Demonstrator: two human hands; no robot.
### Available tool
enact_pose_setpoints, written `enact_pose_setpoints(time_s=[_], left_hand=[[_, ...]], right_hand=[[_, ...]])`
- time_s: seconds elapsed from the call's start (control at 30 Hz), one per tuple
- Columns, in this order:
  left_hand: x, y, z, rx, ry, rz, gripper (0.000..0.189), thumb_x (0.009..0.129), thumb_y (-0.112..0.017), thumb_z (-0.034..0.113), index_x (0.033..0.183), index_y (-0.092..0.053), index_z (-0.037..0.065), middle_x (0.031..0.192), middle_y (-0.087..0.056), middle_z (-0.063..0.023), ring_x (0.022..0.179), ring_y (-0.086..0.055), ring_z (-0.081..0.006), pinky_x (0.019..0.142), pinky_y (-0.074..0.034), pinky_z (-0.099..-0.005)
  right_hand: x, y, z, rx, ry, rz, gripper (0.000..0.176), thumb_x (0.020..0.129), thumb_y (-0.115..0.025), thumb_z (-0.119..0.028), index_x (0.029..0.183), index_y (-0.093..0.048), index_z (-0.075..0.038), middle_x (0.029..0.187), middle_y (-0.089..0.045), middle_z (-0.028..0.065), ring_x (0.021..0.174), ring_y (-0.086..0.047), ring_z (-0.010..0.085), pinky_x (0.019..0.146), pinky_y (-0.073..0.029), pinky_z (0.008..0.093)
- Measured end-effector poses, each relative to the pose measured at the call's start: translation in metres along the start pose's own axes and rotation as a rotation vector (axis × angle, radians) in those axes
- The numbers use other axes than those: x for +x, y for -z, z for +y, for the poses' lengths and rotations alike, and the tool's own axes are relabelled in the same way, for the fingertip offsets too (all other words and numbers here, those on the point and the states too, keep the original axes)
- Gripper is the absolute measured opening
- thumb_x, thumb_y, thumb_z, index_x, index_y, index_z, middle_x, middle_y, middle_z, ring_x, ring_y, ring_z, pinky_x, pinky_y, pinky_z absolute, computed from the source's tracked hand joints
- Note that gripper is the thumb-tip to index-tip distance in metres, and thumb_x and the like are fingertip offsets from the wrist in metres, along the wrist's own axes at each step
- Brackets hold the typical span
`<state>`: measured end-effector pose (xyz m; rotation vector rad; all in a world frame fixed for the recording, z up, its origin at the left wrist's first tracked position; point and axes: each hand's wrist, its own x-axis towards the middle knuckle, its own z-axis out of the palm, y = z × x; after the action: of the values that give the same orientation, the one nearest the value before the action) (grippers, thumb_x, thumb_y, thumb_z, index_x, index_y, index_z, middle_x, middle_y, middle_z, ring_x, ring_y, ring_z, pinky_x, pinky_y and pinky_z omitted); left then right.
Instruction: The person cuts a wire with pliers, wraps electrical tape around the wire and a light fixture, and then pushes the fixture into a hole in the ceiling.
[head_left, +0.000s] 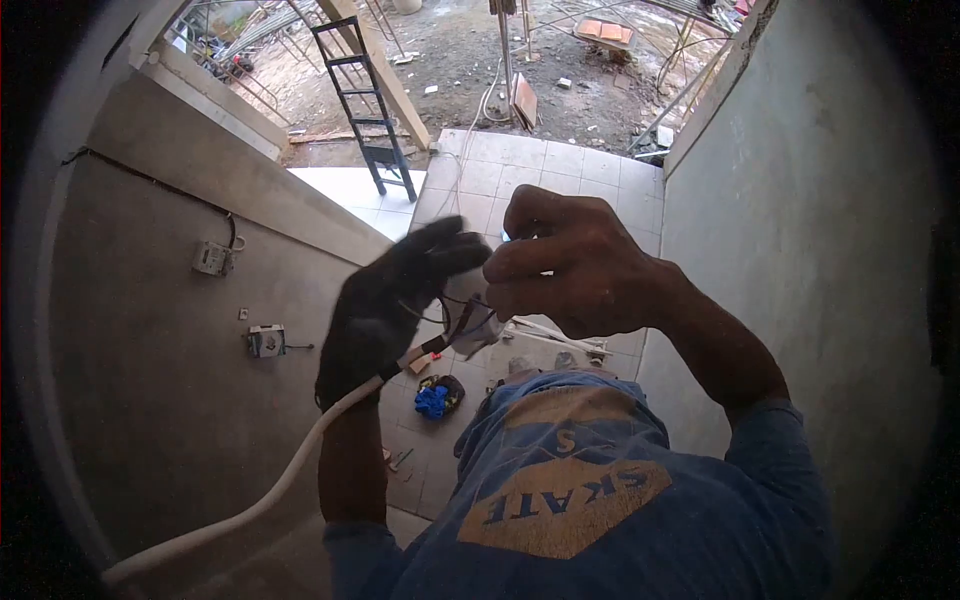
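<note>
Near the centre of the view, the two hands are working close together above the tiled floor (505, 178). The left hand (370, 320), showing black as if gloved, is bending its fingers towards the right hand; whether it is gripping anything I cannot tell. The bare right hand (575, 265) is curling closed at one o'clock, fingertips pinching together, with a speck of blue showing between them; what they are holding is hidden. A thick white cable (295, 462) is running in from eight o'clock past the left wrist, and thin dark wires (443, 308) are looping between the hands beside a blurred pale piece (476, 335).

At half past five, the blue shirt (690, 440) is displaying "SKATE" and an "S" on worn tan patches, the word appearing upside down. Two boxes, an upper box (212, 258) and a lower box (266, 341), are sitting on the wall (150, 400) around nine o'clock, their markings being too small to read. A dark ladder (370, 110) is standing at eleven o'clock.
</note>
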<state>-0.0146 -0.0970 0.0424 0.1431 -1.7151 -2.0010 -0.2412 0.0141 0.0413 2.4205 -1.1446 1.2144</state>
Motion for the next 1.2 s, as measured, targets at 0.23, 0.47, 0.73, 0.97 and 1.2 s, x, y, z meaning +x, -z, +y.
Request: enact_pose_setpoints(time_s=[0.23, 0.47, 0.73, 0.97, 1.2], left_hand=[[0.012, -0.038, 0.031, 0.546, 0.472, 0.118, 0.026, 0.078, -0.086, 0.01, 0.101, -0.079, 0.001, 0.099, -0.078, -0.0127, 0.093, -0.074, -0.019, 0.096, -0.054, -0.0381], [0.006, -0.062, 0.034, 0.68, 0.39, 0.278, 0.018, 0.082, -0.083, 0.01, 0.096, -0.078, -0.001, 0.098, -0.077, -0.0151, 0.085, -0.074, -0.0197, 0.099, -0.053, -0.039], [-0.01, -0.059, 0.019, 0.592, 0.237, 0.427, 0.014, 0.086, -0.077, 0.005, 0.097, -0.077, -0.003, 0.097, -0.076, -0.0148, 0.086, -0.074, -0.0199, 0.085, -0.059, -0.0338], [-0.014, -0.053, 0.024, 0.292, 0.288, 0.431, 0.017, 0.085, -0.078, 0.003, 0.1, -0.078, -0.003, 0.104, -0.074, -0.0159, 0.093, -0.072, -0.0201, 0.081, -0.059, -0.0322], [-0.011, -0.057, 0.01, 0.208, 0.273, 0.462, 0.024, 0.089, -0.077, 0.009, 0.11, -0.077, -0.002, 0.112, -0.075, -0.0173, 0.098, -0.072, -0.02, 0.082, -0.059, -0.0306]], right_hand=[[0.002, 0.007, 0.003, -0.008, -0.066, 0.007, 0.015, 0.072, -0.082, -0.014, 0.079, -0.068, -0.016, 0.086, -0.065, -0.0015, 0.079, -0.056, 0.0192, 0.054, -0.048, 0.0299], [0.016, 0.013, 0.003, -0.168, 0.009, -0.004, 0.018, 0.069, -0.083, -0.015, 0.078, -0.067, -0.015, 0.084, -0.061, -0.0009, 0.079, -0.055, 0.0191, 0.052, -0.048, 0.0308], [0.02, 0.005, -0.006, -0.125, -0.033, 0.047, 0.018, 0.069, -0.083, -0.015, 0.078, -0.067, -0.014, 0.084, -0.062, 0.0001, 0.078, -0.057, 0.0193, 0.054, -0.049, 0.0318], [0.02, -0.004, 0.003, 0.422, -0.238, 0.149, 0.017, 0.074, -0.086, -0.008, 0.08, -0.07, -0.008, 0.08, -0.066, 0.0032, 0.075, -0.061, 0.0188, 0.063, -0.05, 0.034], [0.007, 0.001, 0.001, 0.508, -0.401, 0.135, 0.015, 0.077, -0.085, -0.004, 0.081, -0.071, -0.006, 0.079, -0.065, 0.0042, 0.077, -0.063, 0.0175, 0.064, -0.051, 0.0328]])
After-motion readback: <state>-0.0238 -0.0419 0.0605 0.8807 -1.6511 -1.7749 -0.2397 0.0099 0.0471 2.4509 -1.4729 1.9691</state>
